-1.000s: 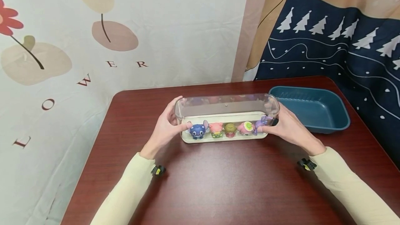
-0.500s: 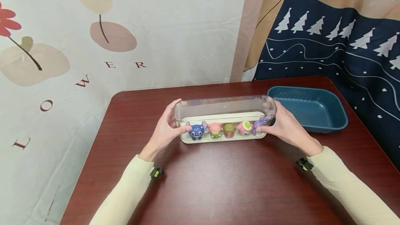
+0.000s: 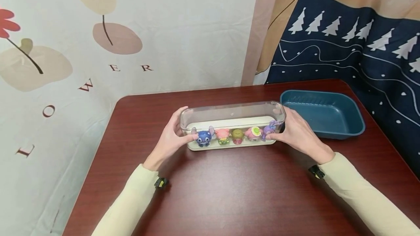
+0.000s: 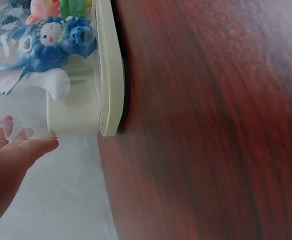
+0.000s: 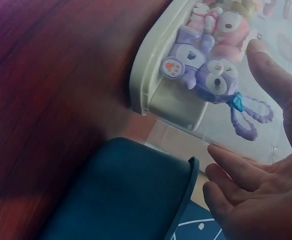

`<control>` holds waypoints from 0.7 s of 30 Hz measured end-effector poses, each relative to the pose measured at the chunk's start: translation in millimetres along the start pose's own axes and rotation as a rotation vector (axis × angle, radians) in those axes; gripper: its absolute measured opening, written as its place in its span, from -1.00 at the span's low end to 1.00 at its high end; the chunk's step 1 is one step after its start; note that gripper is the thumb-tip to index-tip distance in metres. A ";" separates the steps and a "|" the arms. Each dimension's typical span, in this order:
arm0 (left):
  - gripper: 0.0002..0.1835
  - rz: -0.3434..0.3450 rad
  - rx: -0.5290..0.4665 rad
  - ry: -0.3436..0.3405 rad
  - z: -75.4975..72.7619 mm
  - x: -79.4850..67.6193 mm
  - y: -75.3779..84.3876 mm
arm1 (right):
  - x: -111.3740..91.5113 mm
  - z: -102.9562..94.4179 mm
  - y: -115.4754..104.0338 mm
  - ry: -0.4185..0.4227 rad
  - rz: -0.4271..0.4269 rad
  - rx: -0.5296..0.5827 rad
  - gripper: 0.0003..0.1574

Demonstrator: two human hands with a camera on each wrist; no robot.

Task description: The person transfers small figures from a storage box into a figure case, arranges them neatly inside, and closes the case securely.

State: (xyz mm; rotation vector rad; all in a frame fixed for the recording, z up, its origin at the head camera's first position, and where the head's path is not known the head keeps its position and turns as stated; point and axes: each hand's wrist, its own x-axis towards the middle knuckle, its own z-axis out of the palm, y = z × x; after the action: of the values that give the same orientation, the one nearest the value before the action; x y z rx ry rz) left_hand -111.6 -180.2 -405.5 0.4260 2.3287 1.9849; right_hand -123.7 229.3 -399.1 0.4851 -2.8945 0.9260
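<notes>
Both hands hold a long clear plastic display box (image 3: 231, 113) with a cream base (image 3: 234, 121), at the middle of the head view. My left hand (image 3: 168, 139) grips its left end, thumb at the front and fingers behind. Opposite it, my right hand (image 3: 299, 131) grips the right end the same way. Inside, several small figurines stand in a row: a blue big-eared one (image 3: 204, 138), a pink one (image 3: 223, 136), an olive-green one (image 3: 237, 136), a pink one with a green-and-white top (image 3: 253, 133) and a purple long-eared one (image 5: 218, 82).
A dark teal plastic tub (image 3: 352, 128) sits at the back right of the brown wooden table (image 3: 229, 192), close to the right hand. A pale printed cloth (image 3: 183, 39) hangs behind the table, and a navy tree-patterned cloth (image 3: 331, 54) hangs at the right.
Both hands and the display box have shifted slightly to the left across the table. The grip on each end looks the same, and the tub stays put.
</notes>
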 end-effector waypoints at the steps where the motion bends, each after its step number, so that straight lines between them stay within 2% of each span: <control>1: 0.01 0.001 0.002 -0.001 -1.0 -0.3 -0.7 | 0.4 1.5 0.3 0.011 -0.008 -0.004 0.38; 5: 0.00 0.004 0.001 -0.009 -6.0 -2.4 -3.6 | 1.9 6.9 0.2 0.028 -0.038 -0.002 0.36; 13: 0.01 -0.004 0.025 -0.014 -12.9 -5.9 -9.2 | 6.3 11.7 0.1 -0.002 -0.043 0.011 0.35; 19: 0.09 -0.069 0.146 -0.038 -13.3 -4.2 -2.5 | 6.8 7.9 3.6 -0.007 -0.048 -0.008 0.37; 21: 0.13 -0.086 0.221 -0.062 -14.2 -5.1 1.6 | 4.8 3.1 4.4 -0.026 -0.029 -0.025 0.43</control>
State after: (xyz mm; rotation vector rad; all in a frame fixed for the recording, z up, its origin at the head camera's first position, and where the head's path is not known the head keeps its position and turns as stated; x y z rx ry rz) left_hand -109.5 -194.8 -402.2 0.3844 2.4916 1.6602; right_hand -129.6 229.6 -403.3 0.5404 -2.9101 0.8847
